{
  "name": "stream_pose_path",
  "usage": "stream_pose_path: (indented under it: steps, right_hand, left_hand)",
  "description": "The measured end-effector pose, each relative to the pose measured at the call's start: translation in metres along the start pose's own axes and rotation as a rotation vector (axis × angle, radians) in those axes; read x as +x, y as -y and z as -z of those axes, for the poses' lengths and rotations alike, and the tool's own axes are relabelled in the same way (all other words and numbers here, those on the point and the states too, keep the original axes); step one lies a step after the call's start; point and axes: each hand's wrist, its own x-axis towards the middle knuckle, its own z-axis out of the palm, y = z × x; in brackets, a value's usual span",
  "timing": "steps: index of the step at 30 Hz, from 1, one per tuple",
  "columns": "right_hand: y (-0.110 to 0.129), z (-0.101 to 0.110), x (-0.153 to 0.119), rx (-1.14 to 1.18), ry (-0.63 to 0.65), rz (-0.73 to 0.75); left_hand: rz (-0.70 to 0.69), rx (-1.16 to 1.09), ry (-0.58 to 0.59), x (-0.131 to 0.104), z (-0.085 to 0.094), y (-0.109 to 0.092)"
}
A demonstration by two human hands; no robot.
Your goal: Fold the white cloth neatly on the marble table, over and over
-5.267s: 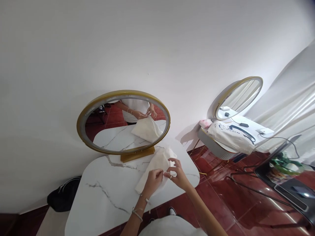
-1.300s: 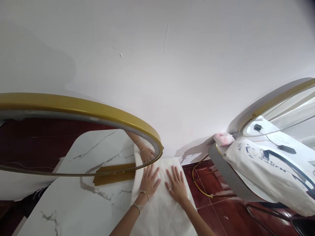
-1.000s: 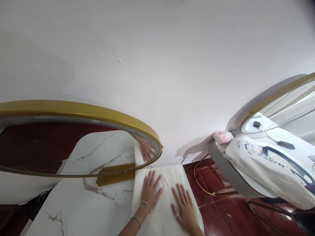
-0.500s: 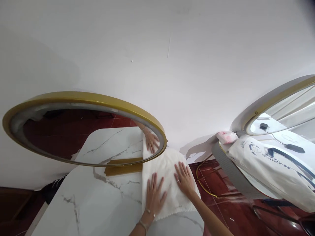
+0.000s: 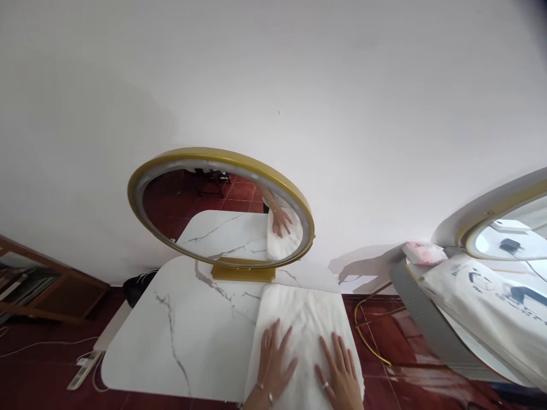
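Note:
A white cloth (image 5: 301, 307) with a scalloped edge lies on the right part of the marble-patterned table (image 5: 205, 347). My left hand (image 5: 273, 361) rests flat on the cloth's left side, fingers stretched out, a bracelet at the wrist. On the right side of the cloth my right hand (image 5: 339, 373) lies palm down with spread fingers and a ring on one of them. Both hands press on the fabric without gripping it. The cloth's near end runs out of the frame. Behind it stands a round mirror (image 5: 222, 152) with a gold frame, reflecting one hand and the cloth.
The mirror's gold base (image 5: 243, 273) sits beyond the cloth's left corner. At right, another table holds a tissue pack (image 5: 424, 252) and a printed white bag (image 5: 482, 302), near a second mirror (image 5: 508, 213). A power strip (image 5: 83, 370) and a wooden shelf (image 5: 72, 290) are at left.
Both hands and the cloth have come nearer to me, away from the wall. The cloth's scalloped edge now faces the mirror base. The view has also shifted left.

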Motion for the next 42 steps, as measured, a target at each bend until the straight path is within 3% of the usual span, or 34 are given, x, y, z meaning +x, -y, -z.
stream_pose_path:
  steps: [5,10,13,17,26,30,32,34,39,42]
  right_hand:
    - [0.012,-0.008,0.038,-0.016,-0.027,-0.065]
    - [0.041,-0.017,0.061,-0.075,0.018,-0.05]
    - [0.066,-0.021,0.067,-0.087,0.039,-0.053]
    - [0.121,-0.03,0.079,-0.081,0.072,-0.061]
    - [0.278,-0.072,0.109,0.011,0.131,-0.005]
    - [0.329,-0.09,0.113,0.056,0.143,0.022]
    - [0.345,-0.096,0.115,0.064,0.14,-0.007]
    - [0.354,-0.098,0.116,0.066,0.131,-0.031]
    - [0.342,-0.09,0.113,0.042,0.134,0.031]
    - [0.32,-0.08,0.1,-0.007,0.153,-0.047]
  left_hand:
    - [0.031,-0.031,0.001,0.059,0.003,0.017]
    - [0.059,-0.036,-0.013,0.058,-0.003,0.039]
    - [0.043,-0.033,-0.033,0.051,0.001,0.065]
    - [0.037,-0.005,-0.04,0.042,0.018,0.12]
    - [0.13,0.078,0.006,-0.006,0.073,0.272]
    - [0.159,0.105,0.028,-0.027,0.095,0.319]
    - [0.181,0.099,0.032,-0.034,0.1,0.325]
    - [0.223,0.085,0.021,-0.041,0.098,0.316]
    - [0.295,0.031,-0.003,-0.056,0.076,0.25]
    - [0.288,-0.036,0.008,-0.056,0.066,0.213]
